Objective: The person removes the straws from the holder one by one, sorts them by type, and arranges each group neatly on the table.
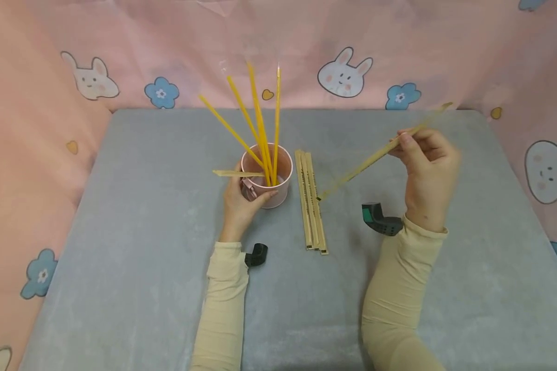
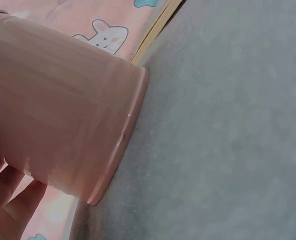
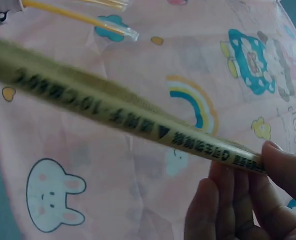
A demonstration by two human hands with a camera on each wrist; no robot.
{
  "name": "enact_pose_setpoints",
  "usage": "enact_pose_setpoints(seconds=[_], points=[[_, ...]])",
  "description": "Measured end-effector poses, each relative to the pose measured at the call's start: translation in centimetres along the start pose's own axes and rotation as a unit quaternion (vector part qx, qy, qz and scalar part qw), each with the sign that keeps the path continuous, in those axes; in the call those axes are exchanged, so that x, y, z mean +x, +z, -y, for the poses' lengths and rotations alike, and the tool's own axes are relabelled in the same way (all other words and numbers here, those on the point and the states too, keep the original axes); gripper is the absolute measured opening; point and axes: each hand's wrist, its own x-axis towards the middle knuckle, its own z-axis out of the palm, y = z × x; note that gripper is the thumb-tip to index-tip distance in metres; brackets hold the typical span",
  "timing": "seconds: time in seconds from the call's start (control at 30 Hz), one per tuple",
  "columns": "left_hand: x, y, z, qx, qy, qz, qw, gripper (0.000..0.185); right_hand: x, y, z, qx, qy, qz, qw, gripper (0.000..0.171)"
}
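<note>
My left hand (image 1: 239,208) holds a pink cup (image 1: 284,191) around its handle side, thumb near the front of the rim. Several yellow straws (image 1: 259,118) in clear wrappers fan out of the cup. One tan paper-wrapped straw (image 1: 232,173) leans out over the left rim, above my fingers. Up on the right, my right hand (image 1: 430,170) pinches another paper-wrapped straw (image 1: 373,157) between thumb and fingers; it slants down to the left. Dark printing runs along that straw in the right wrist view. The cup's wall (image 2: 63,105) fills the left side of the left wrist view.
Several paper-wrapped straws (image 1: 310,206) lie side by side just right of the cup. A grey cloth (image 1: 134,247) covers the table. Pink curtains (image 1: 204,46) with rabbits and flowers enclose its back and sides. Small dark devices (image 1: 381,221) sit on both wrists.
</note>
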Motion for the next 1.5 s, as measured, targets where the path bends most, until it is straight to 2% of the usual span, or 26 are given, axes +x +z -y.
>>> enact_pose_setpoints(seconds=[0.1, 0.17, 0.27, 0.37, 0.47, 0.57, 0.73, 0.9, 1.0, 1.13, 1.33, 1.5], points=[[0.0, -0.1, 0.1, 0.007, 0.003, -0.003, 1.0, 0.089, 0.1, -0.5, -0.2, -0.064, 0.039, 0.043, 0.996, 0.011], [0.0, -0.2, 0.1, 0.011, 0.007, -0.003, 0.9999, 0.089, 0.1, -0.8, -0.5, -0.106, 0.063, 0.081, 0.989, 0.01], [0.0, -0.2, 0.1, 0.011, 0.01, -0.005, 0.9999, 0.087, 0.1, -1.0, -1.1, -0.168, 0.101, 0.141, 0.97, 0.011], [0.0, -0.2, 0.1, 0.003, 0.008, -0.005, 0.9999, 0.085, 0.3, -1.0, -1.9, -0.23, 0.124, 0.185, 0.947, 0.013], [0.0, -0.1, 0.1, -0.003, 0.006, -0.002, 1.0, 0.084, 0.4, -1.0, -2.7, -0.278, 0.132, 0.205, 0.929, 0.014], [-0.1, -0.1, 0.0, -0.005, 0.001, 0.001, 1.0, 0.086, 0.5, -1.0, -3.5, -0.31, 0.141, 0.208, 0.917, 0.017], [-0.1, -0.1, 0.0, -0.002, -0.004, 0.002, 1.0, 0.088, 0.7, -1.1, -5.0, -0.336, 0.177, 0.213, 0.9, 0.027], [-0.1, -0.1, -0.1, 0.008, -0.002, 0.001, 1.0, 0.088, 0.8, -1.2, -6.1, -0.344, 0.209, 0.243, 0.883, 0.032], [-0.1, 0.0, -0.1, 0.011, 0.002, 0.001, 0.9999, 0.088, 0.8, -1.2, -6.6, -0.344, 0.224, 0.258, 0.875, 0.033], [-0.1, 0.0, -0.1, 0.014, 0.001, 0.001, 0.9999, 0.089, 0.8, -1.1, -7.1, -0.346, 0.234, 0.264, 0.869, 0.033], [0.0, 0.0, -0.1, 0.011, -0.006, 0.001, 0.9999, 0.088, 0.8, -1.3, -7.9, -0.345, 0.241, 0.266, 0.867, 0.033], [-0.1, 0.0, 0.0, 0.009, -0.006, 0.001, 0.9999, 0.088, 0.8, -1.4, -8.6, -0.342, 0.259, 0.261, 0.865, 0.027]])
